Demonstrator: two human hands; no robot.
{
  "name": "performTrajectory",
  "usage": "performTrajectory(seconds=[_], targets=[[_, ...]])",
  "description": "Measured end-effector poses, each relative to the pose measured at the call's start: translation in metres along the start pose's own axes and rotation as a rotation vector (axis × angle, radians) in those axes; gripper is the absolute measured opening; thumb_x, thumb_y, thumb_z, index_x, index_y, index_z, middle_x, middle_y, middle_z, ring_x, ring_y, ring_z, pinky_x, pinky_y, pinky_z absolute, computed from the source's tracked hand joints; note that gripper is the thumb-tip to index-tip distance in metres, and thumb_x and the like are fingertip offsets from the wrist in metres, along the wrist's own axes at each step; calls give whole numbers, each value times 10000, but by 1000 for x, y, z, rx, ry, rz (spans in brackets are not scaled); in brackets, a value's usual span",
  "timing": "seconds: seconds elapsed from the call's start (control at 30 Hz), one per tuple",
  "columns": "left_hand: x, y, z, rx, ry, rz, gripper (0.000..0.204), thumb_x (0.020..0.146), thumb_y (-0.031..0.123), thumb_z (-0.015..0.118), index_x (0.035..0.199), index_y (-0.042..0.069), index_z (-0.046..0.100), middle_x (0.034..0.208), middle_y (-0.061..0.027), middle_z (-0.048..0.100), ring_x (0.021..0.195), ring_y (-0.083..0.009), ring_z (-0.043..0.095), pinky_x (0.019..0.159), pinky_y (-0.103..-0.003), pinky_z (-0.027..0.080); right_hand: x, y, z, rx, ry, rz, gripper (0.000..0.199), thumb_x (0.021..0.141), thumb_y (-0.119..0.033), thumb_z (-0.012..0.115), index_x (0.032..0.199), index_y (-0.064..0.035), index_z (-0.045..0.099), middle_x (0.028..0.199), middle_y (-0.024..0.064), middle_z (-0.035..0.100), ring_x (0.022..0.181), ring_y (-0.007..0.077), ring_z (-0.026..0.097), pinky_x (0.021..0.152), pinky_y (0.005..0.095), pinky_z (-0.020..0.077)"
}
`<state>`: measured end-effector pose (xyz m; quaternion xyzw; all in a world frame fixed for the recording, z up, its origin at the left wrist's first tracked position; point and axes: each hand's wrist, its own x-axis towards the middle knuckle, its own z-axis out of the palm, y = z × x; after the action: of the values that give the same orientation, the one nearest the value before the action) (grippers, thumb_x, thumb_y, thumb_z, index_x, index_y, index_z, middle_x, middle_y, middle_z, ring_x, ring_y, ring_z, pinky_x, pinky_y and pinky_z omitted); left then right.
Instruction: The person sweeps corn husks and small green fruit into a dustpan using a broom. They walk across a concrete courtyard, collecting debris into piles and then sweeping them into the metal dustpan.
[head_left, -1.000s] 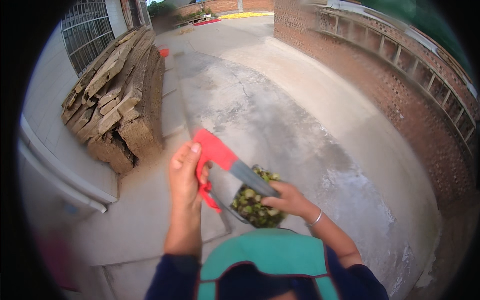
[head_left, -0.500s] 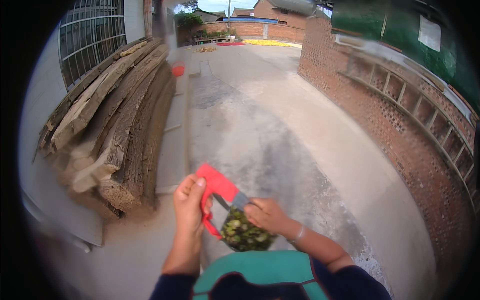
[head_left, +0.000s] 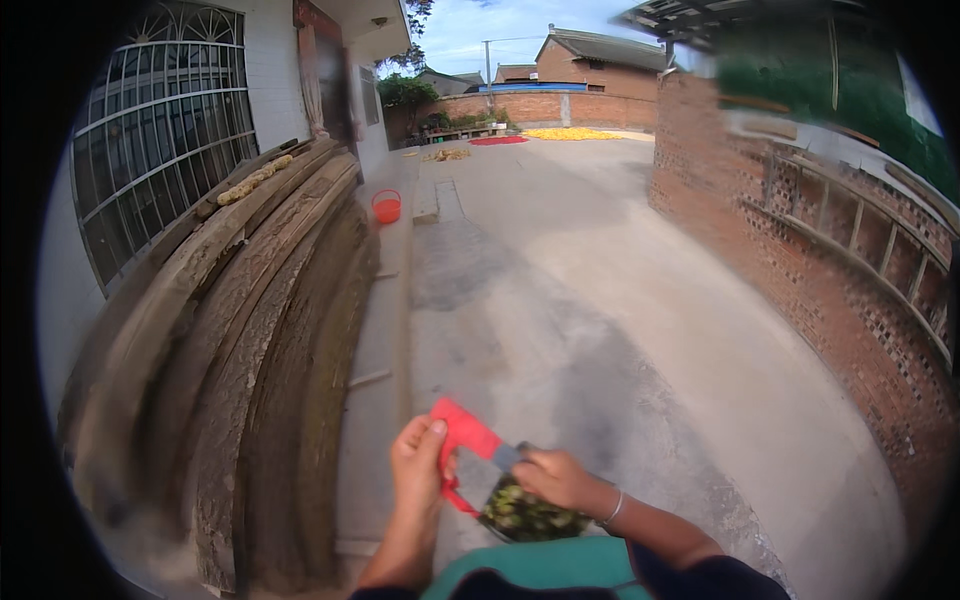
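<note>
So the view has tipped up a lot in the last second: earlier it looked nearly straight down at the hands, now the whole yard (head_left: 600,300) runs out ahead and the hands sit low at the bottom edge. Head lifted, hands barely moved relative to each other.

Left hand (head_left: 418,468) is closed round the edge of the red board (head_left: 462,432), thumb on top, same hold as a second ago. Right hand (head_left: 552,477) is wrapped over the back of the grey blade (head_left: 505,456), which lies across the board's lower end. Just below the right hand sits the pile of chopped greens (head_left: 528,515), in something dark whose rim I can't really make out. Teal cloth (head_left: 545,565) shows beneath it all.

My read: both grips haven't let go of anything, so the scraping of greens off the board looks to be mid-way or pausing while the person glances up.

Around them: stacked planks (head_left: 250,330) along the left wall, orange bucket (head_left: 386,206) further up, brick wall (head_left: 800,270) on the right.
</note>
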<state>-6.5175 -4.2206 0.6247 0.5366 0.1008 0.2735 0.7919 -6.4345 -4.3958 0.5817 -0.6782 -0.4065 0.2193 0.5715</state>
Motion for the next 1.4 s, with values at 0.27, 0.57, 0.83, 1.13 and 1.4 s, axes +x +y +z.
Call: performTrajectory(seconds=[0.27, 0.57, 0.83, 1.13, 1.4], targets=[[307, -64, -3, -52, 73, 28, 155, 849, 155, 531, 728, 63, 500, 553, -34, 528, 348, -66, 395, 328, -184, 301, 291, 96, -123, -9, -73, 24, 330, 897, -284, 489, 724, -3, 497, 549, 26, 475, 494, 79, 450, 464, 260, 370], [682, -126, 25, -5, -24, -51, 187, 864, 195, 535, 744, 51, 524, 550, -42, 532, 360, -50, 415, 333, -162, 304, 600, 200, -271, 169, 13, 114, 311, 910, -277, 465, 724, -30, 497, 574, -18, 462, 499, 55, 418, 456, 225, 348], [985, -207, 49, 26, -5, 2, 205, 867, 208, 526, 744, 44, 521, 545, -53, 531, 349, -53, 401, 333, -168, 300, 867, 310, -417, 90, -53, 28, 328, 908, -290, 461, 728, -21, 514, 556, 2, 476, 502, 75, 441, 471, 245, 365], [1327, -280, 75, 1, 105, 62, 212, 872, 217, 520, 751, 42, 523, 526, -51, 523, 346, -54, 402, 333, -165, 298, 1181, 401, -584, -7, -102, 25, 355, 904, -315, 464, 725, -13, 519, 546, 20, 479, 498, 90, 438, 473, 266, 372], [1661, -364, 134, -14, -7, -123, 110, 847, 145, 545, 807, 43, 541, 533, -22, 509, 364, -72, 396, 334, -204, 303, 1432, 505, -763, -82, 6, 48, 333, 904, -293, 467, 709, -24, 484, 559, 6, 460, 521, 86, 430, 484, 256, 364]])
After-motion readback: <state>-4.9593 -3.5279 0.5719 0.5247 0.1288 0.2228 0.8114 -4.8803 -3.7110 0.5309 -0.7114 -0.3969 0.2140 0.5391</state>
